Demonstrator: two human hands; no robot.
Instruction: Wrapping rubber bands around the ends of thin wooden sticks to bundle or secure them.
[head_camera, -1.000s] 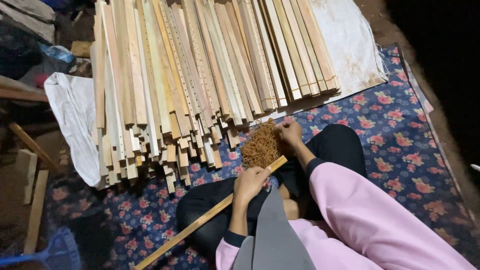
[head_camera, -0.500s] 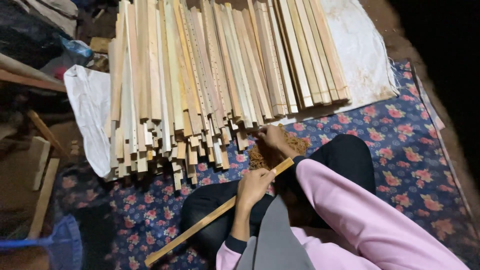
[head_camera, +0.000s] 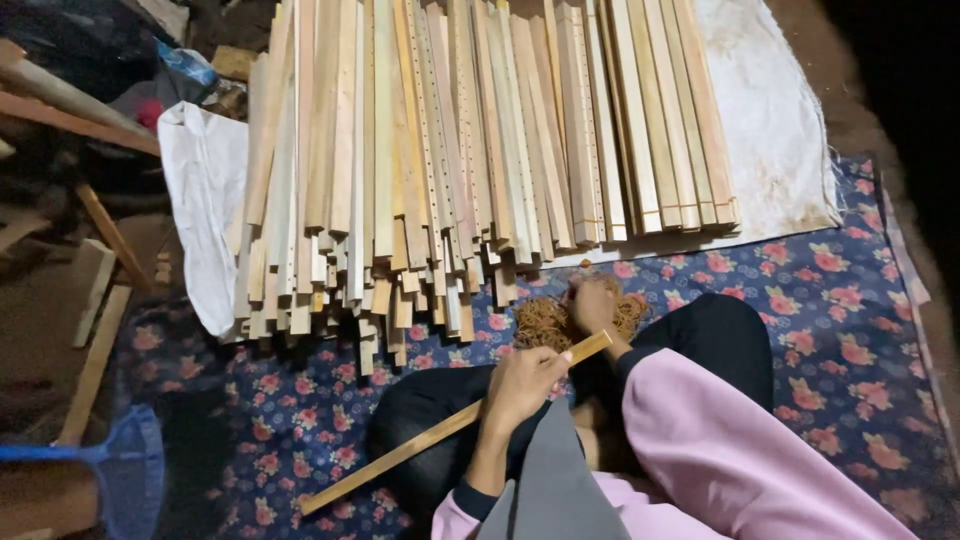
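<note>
I sit cross-legged on a blue floral mat (head_camera: 830, 300). My left hand (head_camera: 525, 385) grips a long thin wooden slat (head_camera: 400, 455) that runs diagonally from lower left up to my right hand. My right hand (head_camera: 590, 302) reaches into a heap of tan rubber bands (head_camera: 542, 322) on the mat just in front of my knees; its fingers are closed among them. Beyond the bands lies a big stack of pale wooden slats (head_camera: 450, 160), some with rows of small holes.
A white cloth sack (head_camera: 205, 200) lies left of the slat stack, and a white sheet (head_camera: 770, 130) lies under its right side. Loose wood offcuts (head_camera: 95, 290) and beams sit at far left. A blue broom head (head_camera: 125, 465) lies at lower left.
The view has shifted slightly. My right hand has dipped down into the rubber-band heap, while my left hand keeps the same hold on the slat.
</note>
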